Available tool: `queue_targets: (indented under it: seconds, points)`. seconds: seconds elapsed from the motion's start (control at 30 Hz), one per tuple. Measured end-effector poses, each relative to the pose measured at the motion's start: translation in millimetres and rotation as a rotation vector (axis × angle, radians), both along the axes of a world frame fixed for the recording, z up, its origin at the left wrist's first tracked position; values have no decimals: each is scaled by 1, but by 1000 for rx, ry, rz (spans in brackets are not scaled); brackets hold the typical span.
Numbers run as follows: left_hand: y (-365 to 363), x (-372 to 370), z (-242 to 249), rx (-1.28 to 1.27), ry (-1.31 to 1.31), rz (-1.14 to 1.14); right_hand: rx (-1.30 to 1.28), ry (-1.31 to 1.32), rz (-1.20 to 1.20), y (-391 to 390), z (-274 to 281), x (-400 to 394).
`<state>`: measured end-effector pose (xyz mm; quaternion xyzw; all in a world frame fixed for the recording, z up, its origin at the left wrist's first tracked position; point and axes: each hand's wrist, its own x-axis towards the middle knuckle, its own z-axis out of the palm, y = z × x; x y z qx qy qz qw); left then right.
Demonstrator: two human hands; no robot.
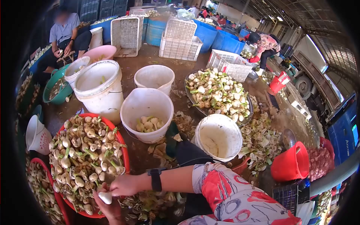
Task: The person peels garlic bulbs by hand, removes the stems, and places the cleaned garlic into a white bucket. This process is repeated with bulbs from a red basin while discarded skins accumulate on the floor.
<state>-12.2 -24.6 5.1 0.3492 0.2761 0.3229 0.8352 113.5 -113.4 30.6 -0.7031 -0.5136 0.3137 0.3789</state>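
Observation:
A white garlic bulb [105, 197] is in my left hand [109, 211], whose fingers are closed around it at the bottom of the view. My right hand [125, 184], with a dark band on its wrist, reaches across from the right and meets the bulb. Its fingers are bent together, and what they pinch is hidden. Both hands are over the near right edge of a red basin [126, 150] heaped with untrimmed garlic bulbs [80, 153], roots and stalks still on.
Ahead stand a white bucket [147, 98] with a few bulbs inside and another white bucket [218, 129]. Trimmed garlic fills a wide metal pan [191, 98]. Peelings [262, 138] litter the floor. A red bucket [288, 165] is at right. A seated person [65, 32] works at upper left.

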Motion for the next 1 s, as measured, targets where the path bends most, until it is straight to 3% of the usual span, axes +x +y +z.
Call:
queue_targets:
  seconds: [0.03, 0.1, 0.17, 0.2, 0.33, 0.37, 0.4, 0.43, 0.47, 0.5, 0.53, 0.57, 0.6, 0.63, 0.7, 0.77, 0.83, 0.87, 0.97, 1.0]
  points:
    - [-3, 3, 8, -141, -66, -138, 26, 72, 64, 0, 5, -3]
    - [-2, 1, 14, -202, -52, -152, 53, 139, 129, -1, 9, -3]
    - [12, -11, -4, 363, 324, -239, 13, -263, -57, -2, 10, -4]
    - [13, -5, -6, 814, 472, -152, 11, -260, -52, -1, 5, -5]
    - [2, -7, 21, 1053, 526, -132, 32, -321, -43, -7, 5, -5]
    - [3, -8, 17, 961, 546, -184, 27, -350, -45, -7, 9, -8]
    - [-9, -6, 39, 779, 366, -270, 109, -255, 35, -6, -6, -3]
    - [-15, -9, 39, 642, 316, -246, 26, -224, 91, -7, 3, 0]
    - [-14, -14, 23, 759, 283, -134, 164, -78, 146, -10, 0, 1]
    - [-16, -15, 37, 511, 254, -222, 218, -16, 198, -11, -1, 4]
    - [-11, -14, 22, 556, 220, -232, 124, 73, 205, -13, 10, 5]
    - [-16, -10, 25, 231, 87, -188, 294, -270, 111, -10, -18, 3]
    - [-18, -9, 20, -23, -148, -128, 36, 282, -113, -10, 1, -12]
    - [-18, -7, 19, -170, -216, -55, 37, 286, -74, -10, 7, -19]
    - [-4, -16, 18, -538, -493, -270, 119, 964, -161, -15, 16, -22]
    - [2, -22, 24, -536, -542, -343, 149, 945, -200, -13, 28, -23]
    - [-3, -23, 34, -456, -430, -385, 308, 962, -370, -10, 29, -20]
    - [6, -22, 17, -512, -507, -563, 369, 982, -529, -6, 31, -18]
    - [4, -23, 15, -668, -551, -446, 511, 849, -563, -2, 28, 2]
    - [3, -24, 20, -624, -417, -319, 476, 705, -588, -1, 17, 9]
